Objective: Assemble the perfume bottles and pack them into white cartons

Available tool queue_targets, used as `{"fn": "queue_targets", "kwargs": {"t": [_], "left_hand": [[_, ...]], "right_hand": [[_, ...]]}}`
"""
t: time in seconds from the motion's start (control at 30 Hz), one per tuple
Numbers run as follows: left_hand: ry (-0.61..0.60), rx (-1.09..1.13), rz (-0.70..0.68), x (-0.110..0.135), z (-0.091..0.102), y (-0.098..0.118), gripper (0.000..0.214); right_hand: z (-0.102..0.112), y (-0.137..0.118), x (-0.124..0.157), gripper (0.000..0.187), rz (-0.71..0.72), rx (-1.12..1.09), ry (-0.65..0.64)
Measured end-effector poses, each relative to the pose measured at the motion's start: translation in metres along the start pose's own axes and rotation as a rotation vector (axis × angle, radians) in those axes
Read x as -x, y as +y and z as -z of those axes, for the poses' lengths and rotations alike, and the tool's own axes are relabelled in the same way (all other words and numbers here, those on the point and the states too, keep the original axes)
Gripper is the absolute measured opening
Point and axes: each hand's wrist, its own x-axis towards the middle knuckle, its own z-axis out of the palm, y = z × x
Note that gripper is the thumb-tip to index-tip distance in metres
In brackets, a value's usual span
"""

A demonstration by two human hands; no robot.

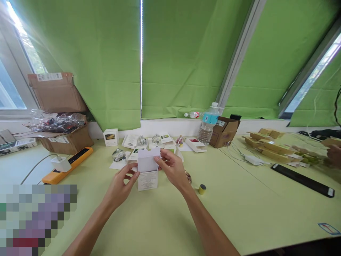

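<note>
My left hand [119,186] and my right hand [170,167] both grip a small white cardboard box [147,180] above the pale green table [160,220]. The box stands upright, its white lid flap [148,160] raised, with my right fingers on the flap's edge. Printed text covers the box's front. Just behind my hands stand a clear glass ornament [118,155] and white printed cards [166,138]. A small yellow cylinder with a black cap [202,189] stands to the right of my right wrist.
Several glass ornaments and a white box [111,137] line the back edge, beside a water bottle [209,124] and a cardboard box [223,131]. At left lies an orange power strip [68,165]. At right, a co-worker's hand [334,156] is near kraft trays [266,145].
</note>
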Motion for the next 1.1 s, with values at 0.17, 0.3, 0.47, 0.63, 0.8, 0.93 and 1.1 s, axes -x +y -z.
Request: {"fn": "queue_targets", "kwargs": {"t": [0.17,0.3,0.47,0.63,0.8,0.93,1.1], "left_hand": [[-0.007,0.009,0.004,-0.001,0.0002,-0.0008,0.033],[-0.004,0.007,0.014,-0.0007,0.0002,0.0,0.032],[0.003,0.009,0.013,-0.0003,-0.0001,0.0003,0.031],[0.009,0.007,0.021,-0.0008,-0.0002,0.0,0.032],[-0.008,0.002,0.037,-0.0007,0.0012,0.0021,0.033],[-0.017,-0.003,0.051,-0.0007,0.0017,0.0034,0.033],[-0.006,-0.004,0.066,-0.0007,0.0008,0.0014,0.036]], "right_hand": [[-0.0012,-0.0036,0.0017,0.039,0.049,0.077,-0.014],[-0.0014,-0.0069,0.0023,0.037,0.099,0.106,-0.004],[-0.001,-0.0036,0.0016,0.027,0.16,0.204,0.032],[-0.0009,-0.0025,0.0022,0.023,0.206,0.278,0.037],[-0.001,-0.0044,0.0027,0.018,0.301,0.341,0.041],[-0.0006,-0.0064,0.003,0.013,0.423,0.384,0.051],[-0.0009,-0.0075,0.0039,0.013,0.46,0.423,0.027]]}}
